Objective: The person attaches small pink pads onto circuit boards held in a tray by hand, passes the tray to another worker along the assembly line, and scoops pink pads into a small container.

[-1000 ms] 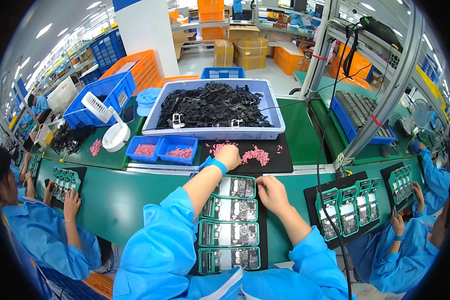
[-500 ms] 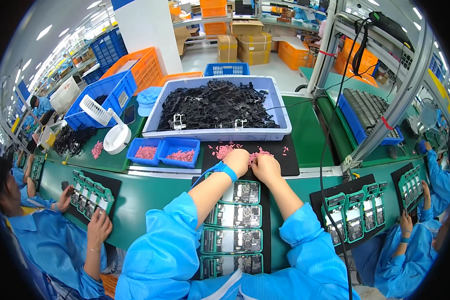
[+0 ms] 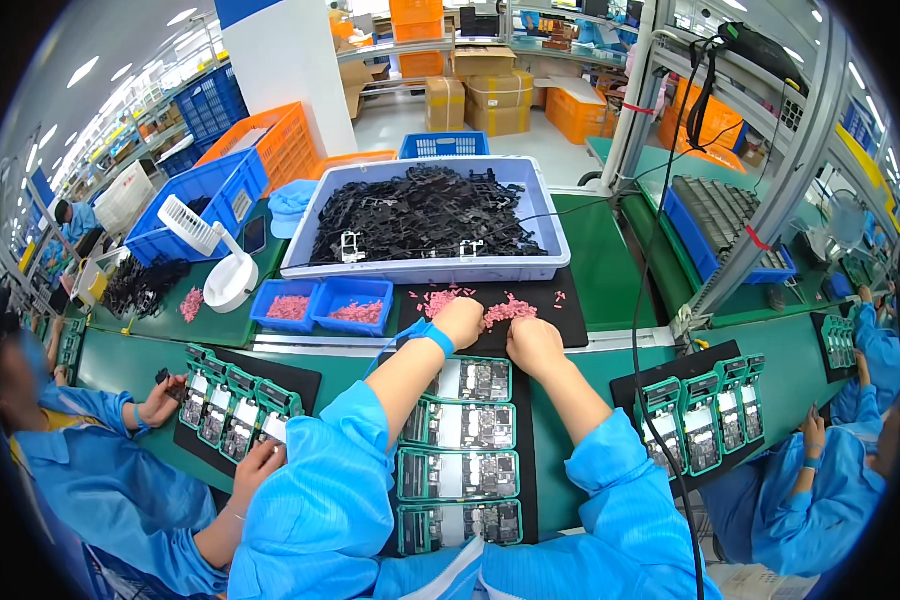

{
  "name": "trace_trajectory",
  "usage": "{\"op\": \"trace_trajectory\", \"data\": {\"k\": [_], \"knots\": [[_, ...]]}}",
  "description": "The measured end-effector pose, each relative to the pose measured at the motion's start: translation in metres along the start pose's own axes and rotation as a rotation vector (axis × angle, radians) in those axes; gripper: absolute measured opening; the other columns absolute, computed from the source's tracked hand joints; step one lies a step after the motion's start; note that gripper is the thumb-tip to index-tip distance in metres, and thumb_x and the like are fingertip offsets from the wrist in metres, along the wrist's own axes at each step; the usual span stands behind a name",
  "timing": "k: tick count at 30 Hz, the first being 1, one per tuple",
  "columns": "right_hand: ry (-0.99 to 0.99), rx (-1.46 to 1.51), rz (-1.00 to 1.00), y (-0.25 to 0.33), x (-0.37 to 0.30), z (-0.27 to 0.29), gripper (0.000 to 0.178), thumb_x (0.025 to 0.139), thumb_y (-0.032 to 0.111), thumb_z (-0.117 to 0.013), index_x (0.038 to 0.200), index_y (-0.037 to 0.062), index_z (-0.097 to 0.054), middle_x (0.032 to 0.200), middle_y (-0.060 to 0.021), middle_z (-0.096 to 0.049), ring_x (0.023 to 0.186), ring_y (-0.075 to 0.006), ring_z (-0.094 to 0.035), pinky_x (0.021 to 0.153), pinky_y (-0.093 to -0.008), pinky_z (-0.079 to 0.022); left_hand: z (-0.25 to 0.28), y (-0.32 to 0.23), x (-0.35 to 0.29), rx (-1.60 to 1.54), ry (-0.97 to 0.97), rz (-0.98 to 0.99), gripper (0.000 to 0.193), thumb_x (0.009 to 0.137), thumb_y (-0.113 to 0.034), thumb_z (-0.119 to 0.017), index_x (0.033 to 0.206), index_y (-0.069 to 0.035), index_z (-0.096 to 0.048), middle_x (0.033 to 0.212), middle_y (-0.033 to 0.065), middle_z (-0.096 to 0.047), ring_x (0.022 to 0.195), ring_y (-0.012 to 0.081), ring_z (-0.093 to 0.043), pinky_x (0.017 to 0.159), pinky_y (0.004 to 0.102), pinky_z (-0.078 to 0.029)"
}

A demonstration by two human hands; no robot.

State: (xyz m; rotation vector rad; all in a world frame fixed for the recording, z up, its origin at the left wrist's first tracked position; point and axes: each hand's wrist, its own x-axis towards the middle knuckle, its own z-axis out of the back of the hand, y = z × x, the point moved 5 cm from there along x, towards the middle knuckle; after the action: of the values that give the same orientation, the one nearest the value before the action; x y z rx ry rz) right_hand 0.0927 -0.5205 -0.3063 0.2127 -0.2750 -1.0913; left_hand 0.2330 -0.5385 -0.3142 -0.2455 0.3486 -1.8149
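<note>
Small pink pieces (image 3: pixel 508 311) lie in loose heaps on a black mat (image 3: pixel 560 325) beyond my hands. My left hand (image 3: pixel 460 322), with a blue strap around its wrist, is closed at the near edge of the left heap. Just to the right, my right hand (image 3: pixel 536 345) is also closed, at the near side of the right heap. The fingertips of both are hidden, so what they hold does not show. Below them, several green-framed trays with circuit boards (image 3: pixel 460 425) run in a column toward me between my forearms.
Behind the heaps stands a large pale bin (image 3: pixel 420 271) of black parts. Two small blue boxes (image 3: pixel 315 322) of pink pieces sit left of it, beside a white fan (image 3: pixel 232 285). A black cable (image 3: pixel 638 350) hangs at the right. Co-workers flank me with similar trays (image 3: pixel 240 405).
My hands have moved apart and come slightly nearer to me, and the pink heap between them now shows. The co-worker's trays on the left now lie down on their mat.
</note>
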Motion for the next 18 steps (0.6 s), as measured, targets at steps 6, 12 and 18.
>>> {"op": "trace_trajectory", "data": {"k": [6,12,18], "knots": [[-0.101,-0.002,0.116,-0.005,-0.008,-0.007,0.01,0.074,0.006,-0.055,0.075,0.0001,-0.062,0.084,-0.0208,-0.064,0.08,-0.0358,-0.064,0.072,-0.0442,-0.052,-0.004,0.002,0.004,0.086,-0.018,0.015,0.011,0.071,-0.011,-0.065,0.078,-0.004,-0.07,0.081,0.0183,-0.067,0.082,0.0333,-0.065,0.077,0.0403,-0.052],[-0.133,0.004,0.131,-0.005,-0.01,-0.008,0.01,0.075,0.009,-0.056,0.075,0.0005,-0.062,0.082,-0.0199,-0.064,0.08,-0.0352,-0.064,0.073,-0.0436,-0.051,0.004,-0.009,-0.011,0.08,-0.008,-0.1,0.012,0.071,-0.013,-0.062,0.077,-0.004,-0.069,0.079,0.0174,-0.067,0.077,0.0334,-0.065,0.072,0.0413,-0.052],[-0.151,0.09,0.113,-0.01,-0.021,0.002,0.009,0.075,0.011,-0.061,0.075,0.0026,-0.063,0.082,-0.0173,-0.064,0.08,-0.0343,-0.063,0.073,-0.0433,-0.05,0.025,-0.036,-0.042,-0.054,0.045,-0.295,0.012,0.07,-0.013,-0.062,0.076,-0.004,-0.068,0.074,0.0143,-0.066,0.072,0.0309,-0.065,0.068,0.0396,-0.052]]}}
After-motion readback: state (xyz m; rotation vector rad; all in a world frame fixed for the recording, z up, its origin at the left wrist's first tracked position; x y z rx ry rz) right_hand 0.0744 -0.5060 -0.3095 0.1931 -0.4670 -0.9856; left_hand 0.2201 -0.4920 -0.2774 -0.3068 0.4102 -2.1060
